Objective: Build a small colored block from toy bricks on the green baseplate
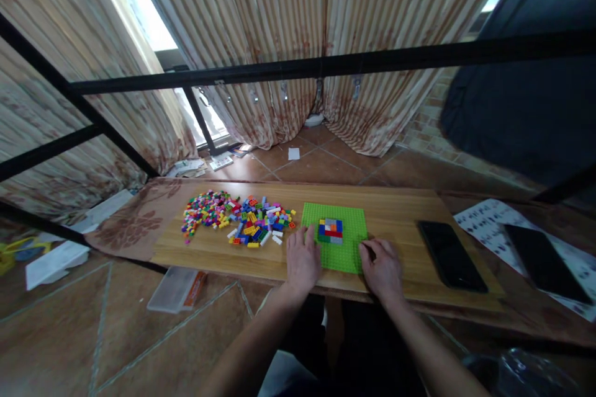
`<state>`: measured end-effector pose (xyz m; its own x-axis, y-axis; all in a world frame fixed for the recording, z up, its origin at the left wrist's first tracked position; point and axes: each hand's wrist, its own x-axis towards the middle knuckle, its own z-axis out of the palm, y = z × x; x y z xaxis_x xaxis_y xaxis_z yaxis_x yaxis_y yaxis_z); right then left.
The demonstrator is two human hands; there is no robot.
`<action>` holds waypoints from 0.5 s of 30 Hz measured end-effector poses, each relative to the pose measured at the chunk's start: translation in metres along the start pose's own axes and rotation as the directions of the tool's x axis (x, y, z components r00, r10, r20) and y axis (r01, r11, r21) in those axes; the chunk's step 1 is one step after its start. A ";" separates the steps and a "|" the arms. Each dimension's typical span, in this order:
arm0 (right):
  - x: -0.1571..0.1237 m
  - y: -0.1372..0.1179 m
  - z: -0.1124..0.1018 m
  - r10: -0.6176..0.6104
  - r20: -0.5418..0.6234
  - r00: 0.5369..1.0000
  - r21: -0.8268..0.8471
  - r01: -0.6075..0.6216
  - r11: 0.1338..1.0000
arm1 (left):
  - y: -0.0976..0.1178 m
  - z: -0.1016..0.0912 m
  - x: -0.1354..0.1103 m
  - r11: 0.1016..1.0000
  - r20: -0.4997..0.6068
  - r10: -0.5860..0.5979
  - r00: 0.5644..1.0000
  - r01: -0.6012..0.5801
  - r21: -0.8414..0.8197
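The baseplate (354, 229) is studded plastic (the board (395, 217), smooth wood).

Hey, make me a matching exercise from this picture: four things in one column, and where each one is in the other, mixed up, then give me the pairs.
Things:
1. Left hand
2. Loose bricks
3. Printed sheet
4. Right hand

Places:
A. Partly under a black device
B. At the right edge of the green baseplate
C. Spread over the left part of the wooden board
D. At the left edge of the baseplate

Pairs: 1-D, 2-C, 3-A, 4-B
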<state>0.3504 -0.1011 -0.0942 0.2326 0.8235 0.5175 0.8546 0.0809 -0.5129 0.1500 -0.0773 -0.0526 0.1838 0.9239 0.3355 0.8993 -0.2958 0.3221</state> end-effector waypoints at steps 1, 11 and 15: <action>0.000 0.001 0.001 -0.006 -0.004 1.000 -0.002 0.006 1.000 | -0.003 0.000 -0.004 1.000 0.005 -0.011 1.000 0.011 -0.016; -0.003 -0.002 0.001 -0.101 0.010 0.995 -0.158 0.101 0.982 | -0.002 0.004 -0.023 0.989 0.057 0.077 0.995 -0.069 -0.130; -0.005 -0.010 -0.001 -0.230 0.065 0.971 -0.231 0.239 0.943 | -0.003 0.004 -0.024 0.987 0.060 0.080 0.995 -0.070 -0.145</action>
<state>0.3414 -0.1071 -0.0910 -0.0012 0.8177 0.5756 0.9690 0.1432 -0.2015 0.1446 -0.0975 -0.0651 0.2781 0.9103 0.3066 0.8171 -0.3920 0.4226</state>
